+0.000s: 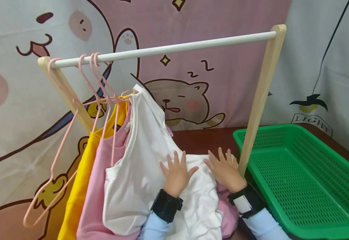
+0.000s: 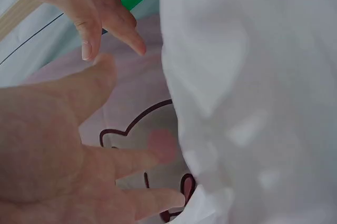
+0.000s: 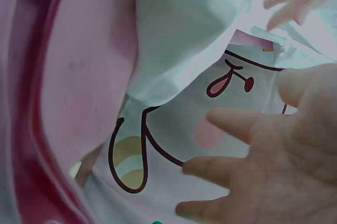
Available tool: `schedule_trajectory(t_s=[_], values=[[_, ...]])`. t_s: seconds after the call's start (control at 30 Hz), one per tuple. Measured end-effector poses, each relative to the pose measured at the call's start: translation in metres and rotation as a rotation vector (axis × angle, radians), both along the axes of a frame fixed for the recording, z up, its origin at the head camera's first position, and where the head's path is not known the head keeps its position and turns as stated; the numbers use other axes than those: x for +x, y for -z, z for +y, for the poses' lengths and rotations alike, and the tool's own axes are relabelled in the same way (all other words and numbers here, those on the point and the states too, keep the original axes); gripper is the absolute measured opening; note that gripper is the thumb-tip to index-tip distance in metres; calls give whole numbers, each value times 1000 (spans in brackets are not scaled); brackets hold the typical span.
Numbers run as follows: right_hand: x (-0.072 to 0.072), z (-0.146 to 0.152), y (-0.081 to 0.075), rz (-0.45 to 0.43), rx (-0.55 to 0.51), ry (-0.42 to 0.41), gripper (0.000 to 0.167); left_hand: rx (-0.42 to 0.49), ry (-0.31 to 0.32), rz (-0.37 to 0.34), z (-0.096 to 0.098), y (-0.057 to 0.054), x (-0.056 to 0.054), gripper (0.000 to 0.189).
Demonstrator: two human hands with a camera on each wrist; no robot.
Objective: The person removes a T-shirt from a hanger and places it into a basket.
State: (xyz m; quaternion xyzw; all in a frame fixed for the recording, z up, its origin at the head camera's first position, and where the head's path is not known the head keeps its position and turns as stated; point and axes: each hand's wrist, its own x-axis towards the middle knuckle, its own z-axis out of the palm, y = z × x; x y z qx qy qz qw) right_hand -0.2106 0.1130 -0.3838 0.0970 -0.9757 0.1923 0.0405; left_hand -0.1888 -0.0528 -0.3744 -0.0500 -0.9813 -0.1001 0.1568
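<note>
White garment [image 1: 141, 140]: seen behind left hand [image 1: 177, 173] and right hand [image 1: 225, 168] in head view; all visible fingers splayed, loose; contact cannot be told.

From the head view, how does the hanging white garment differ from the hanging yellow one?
Colour: the white garment is plain white; the yellow garment is bright yellow.
Visibility: the white garment shows a broad face; the yellow garment shows mainly as a strip behind the pink garment.
Place: the white garment is nearer the left hand; the yellow garment is farther left.
Shared: both hang below the white rail.
</note>
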Motion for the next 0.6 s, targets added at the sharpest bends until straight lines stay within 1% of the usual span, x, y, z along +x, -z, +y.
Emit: schedule_trajectory(t_s=[0.03,0.1,0.17,0.2,0.23,0.3,0.37,0.43,0.47,0.5,0.53,0.57,0.6], values=[[0,0,0,41,16,-18,54,8,-9,22,1,-1,1,68],[-1,0,-2,107,40,-32,51,62,-14,94,4,-8,2,66],[0,0,-6,148,67,-47,50,141,-13,184,9,-20,6,61],[1,0,-9,149,74,-45,51,186,-9,234,13,-28,9,58],[2,-1,-12,124,60,-30,52,221,-9,287,16,-36,12,54],[4,-2,-19,75,38,-15,55,263,-27,425,21,-57,19,44],[6,-3,-25,68,27,-36,53,287,-63,591,21,-82,29,35],[8,-6,-30,100,12,-80,46,308,-125,762,16,-110,38,28],[9,-8,-33,131,8,-111,41,330,-161,831,11,-126,42,27],[11,-10,-35,163,2,-141,36,352,-202,873,6,-140,45,28],[12,-12,-37,198,1,-167,32,381,-249,883,0,-154,48,30],[14,-15,-40,227,-2,-187,29,400,-307,867,-6,-166,49,33],[15,-17,-43,250,-5,-203,27,411,-368,827,-13,-176,49,36]])
